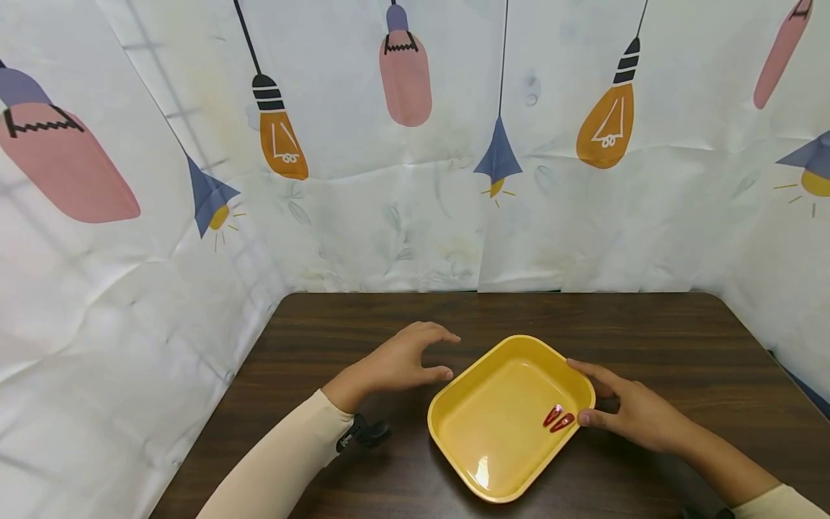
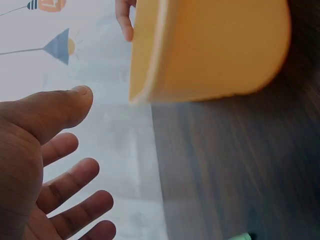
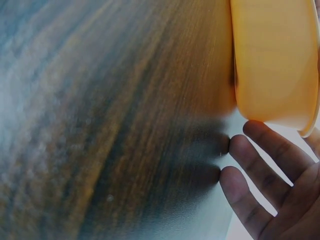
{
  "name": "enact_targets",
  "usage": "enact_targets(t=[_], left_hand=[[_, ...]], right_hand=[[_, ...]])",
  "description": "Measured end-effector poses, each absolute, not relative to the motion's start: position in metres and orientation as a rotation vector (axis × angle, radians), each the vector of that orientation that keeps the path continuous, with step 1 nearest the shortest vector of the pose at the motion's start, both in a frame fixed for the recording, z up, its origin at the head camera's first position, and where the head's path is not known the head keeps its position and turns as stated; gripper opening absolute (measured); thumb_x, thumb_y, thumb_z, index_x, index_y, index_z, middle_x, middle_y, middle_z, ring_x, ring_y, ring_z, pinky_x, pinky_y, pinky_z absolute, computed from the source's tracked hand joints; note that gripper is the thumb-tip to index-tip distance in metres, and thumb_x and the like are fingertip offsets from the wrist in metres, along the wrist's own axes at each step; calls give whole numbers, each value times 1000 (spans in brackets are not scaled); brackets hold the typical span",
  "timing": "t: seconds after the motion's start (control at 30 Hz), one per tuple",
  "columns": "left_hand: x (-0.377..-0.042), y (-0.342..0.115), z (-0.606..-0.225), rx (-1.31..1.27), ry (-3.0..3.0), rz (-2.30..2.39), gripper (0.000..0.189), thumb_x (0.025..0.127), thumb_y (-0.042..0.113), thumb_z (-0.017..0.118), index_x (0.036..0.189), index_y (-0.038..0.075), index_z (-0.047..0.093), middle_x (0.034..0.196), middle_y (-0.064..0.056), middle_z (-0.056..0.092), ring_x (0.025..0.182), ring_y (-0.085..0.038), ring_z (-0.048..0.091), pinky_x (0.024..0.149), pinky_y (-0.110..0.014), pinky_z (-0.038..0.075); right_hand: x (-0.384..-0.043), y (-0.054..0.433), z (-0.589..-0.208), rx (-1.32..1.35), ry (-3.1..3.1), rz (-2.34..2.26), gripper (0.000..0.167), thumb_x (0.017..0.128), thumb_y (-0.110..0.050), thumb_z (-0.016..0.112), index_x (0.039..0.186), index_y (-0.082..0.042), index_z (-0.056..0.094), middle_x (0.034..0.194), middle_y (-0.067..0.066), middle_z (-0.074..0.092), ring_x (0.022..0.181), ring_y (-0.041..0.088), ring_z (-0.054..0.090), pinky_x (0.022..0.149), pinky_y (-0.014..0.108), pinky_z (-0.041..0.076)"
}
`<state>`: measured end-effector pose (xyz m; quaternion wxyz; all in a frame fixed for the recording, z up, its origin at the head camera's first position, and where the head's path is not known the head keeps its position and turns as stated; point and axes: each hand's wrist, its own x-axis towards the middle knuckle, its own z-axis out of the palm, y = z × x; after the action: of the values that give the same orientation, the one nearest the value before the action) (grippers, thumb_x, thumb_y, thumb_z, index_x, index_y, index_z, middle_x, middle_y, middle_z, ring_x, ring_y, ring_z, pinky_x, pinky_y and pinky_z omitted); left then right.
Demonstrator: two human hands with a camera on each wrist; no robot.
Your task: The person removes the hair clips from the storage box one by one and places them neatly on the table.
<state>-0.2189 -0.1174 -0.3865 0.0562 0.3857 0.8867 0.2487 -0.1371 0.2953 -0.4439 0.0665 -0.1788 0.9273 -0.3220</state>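
Note:
A yellow rectangular tray [image 1: 493, 404] with rounded corners lies at an angle on the dark wooden table. Two red snap hair clips, one [image 1: 552, 415] beside the other [image 1: 562, 423], lie inside it near the right corner. My right hand [image 1: 642, 414] is at that corner, thumb and index finger spread along the rim; in the right wrist view its fingers [image 3: 265, 185] are extended beside the tray's outer wall [image 3: 275, 60]. Left of the tray, my left hand [image 1: 402, 360] hovers with fingers apart and nothing in them. A gap separates its thumb from the tray wall [image 2: 220, 50].
The table [image 1: 389, 310] ends at a patterned cloth [image 1: 415, 216] hung behind and at the sides. A black wrist device [image 1: 363, 432] sits on my left wrist. At the bottom of the left wrist view, a small green thing [image 2: 241, 237] shows only in part.

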Motion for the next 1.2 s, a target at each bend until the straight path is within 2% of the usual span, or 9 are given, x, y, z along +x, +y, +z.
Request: enact_targets(t=[0.23, 0.63, 1.03, 1.2], left_hand=[[-219, -95, -382, 1247, 2662, 734, 52, 95, 35, 76, 141, 20, 61, 142, 4, 57, 136, -18, 47, 111, -43, 39], [-214, -65, -378, 1387, 2605, 686, 52, 96, 37, 74, 143, 17, 60, 140, 5, 58, 134, -16, 48, 113, -39, 37], [-214, -35, -377, 1401, 2564, 641, 51, 97, 41, 72, 142, 21, 62, 141, 4, 56, 134, -15, 47, 113, -34, 37], [-216, -22, -382, 1409, 2532, 622, 50, 96, 41, 72, 141, 21, 63, 138, 4, 57, 129, -13, 49, 110, -29, 38]], right_hand=[[-137, 295, -444, -529, 2794, -969, 83, 87, -55, 75, 158, -38, 35, 131, 19, 66, 115, 44, 63, 85, 67, 50], [-137, 295, -443, -526, 2762, -967, 83, 90, -51, 75, 160, -37, 33, 124, 13, 70, 113, 41, 65, 84, 67, 49], [-136, 295, -442, -539, 2780, -944, 81, 90, -52, 74, 159, -38, 34, 138, 24, 60, 114, 46, 64, 81, 63, 53], [-136, 295, -441, -549, 2777, -942, 80, 91, -50, 74, 159, -37, 34, 135, 22, 62, 112, 44, 65, 81, 63, 53]])
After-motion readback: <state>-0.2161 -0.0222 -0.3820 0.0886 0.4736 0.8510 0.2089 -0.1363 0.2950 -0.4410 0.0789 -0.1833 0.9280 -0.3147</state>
